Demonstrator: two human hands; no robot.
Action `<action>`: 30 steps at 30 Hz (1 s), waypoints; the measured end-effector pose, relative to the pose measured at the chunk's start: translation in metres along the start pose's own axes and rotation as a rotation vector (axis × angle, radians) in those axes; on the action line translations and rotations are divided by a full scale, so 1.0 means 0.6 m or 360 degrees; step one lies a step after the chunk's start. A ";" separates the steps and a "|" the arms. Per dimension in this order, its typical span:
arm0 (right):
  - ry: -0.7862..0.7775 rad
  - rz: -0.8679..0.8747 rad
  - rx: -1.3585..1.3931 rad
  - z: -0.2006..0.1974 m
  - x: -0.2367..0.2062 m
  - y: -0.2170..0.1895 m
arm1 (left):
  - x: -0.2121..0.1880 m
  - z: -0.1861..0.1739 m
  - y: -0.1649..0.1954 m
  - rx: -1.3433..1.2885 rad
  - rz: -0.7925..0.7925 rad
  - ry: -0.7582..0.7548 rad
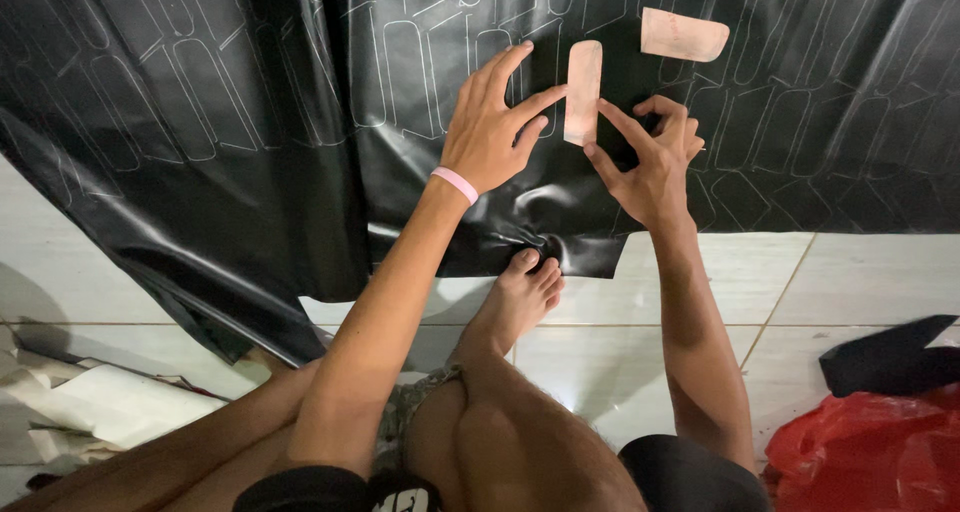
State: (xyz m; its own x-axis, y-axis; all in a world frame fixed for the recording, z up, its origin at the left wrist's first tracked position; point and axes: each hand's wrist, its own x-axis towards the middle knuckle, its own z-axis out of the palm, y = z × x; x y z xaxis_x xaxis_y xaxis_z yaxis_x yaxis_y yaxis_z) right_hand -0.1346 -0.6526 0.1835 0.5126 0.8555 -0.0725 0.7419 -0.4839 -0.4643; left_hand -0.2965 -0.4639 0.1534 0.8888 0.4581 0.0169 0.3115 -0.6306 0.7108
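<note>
Pressing a pale elongated template flat near the upper middle of the frame, our left hand lay spread, fingertips steadying its left edge on the glossy black sheet. Our right hand pinched narrow at its lower right edge, possibly around a thin marking tool, though we could not tell. We judged tracing was in hand; the following outline called for a still template. A second template lay upper right, our foot pinning the sheet's edge.

Floor workshop: traced black sheet
</note>
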 end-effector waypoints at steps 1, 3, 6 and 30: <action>0.0013 -0.0007 0.0002 0.000 0.000 0.000 | 0.000 0.000 0.000 -0.0002 -0.0004 0.0001; 0.0026 -0.0014 0.0000 0.001 -0.001 0.000 | -0.001 0.001 0.000 -0.0006 -0.0010 0.0001; 0.0024 -0.0017 -0.0014 0.001 -0.002 0.000 | 0.000 0.001 0.001 -0.0003 0.0017 0.0023; -0.0650 -0.0491 0.0201 -0.079 0.095 -0.045 | 0.043 0.237 0.174 0.2284 -0.0052 -0.0519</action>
State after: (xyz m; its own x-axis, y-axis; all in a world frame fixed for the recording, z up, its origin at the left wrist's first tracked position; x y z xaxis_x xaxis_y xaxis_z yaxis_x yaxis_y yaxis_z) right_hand -0.1046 -0.5996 0.2339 0.0495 0.9690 -0.2421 0.7610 -0.1935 -0.6192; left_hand -0.1932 -0.6070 0.1284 0.8490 0.4485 -0.2792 0.2190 -0.7798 -0.5865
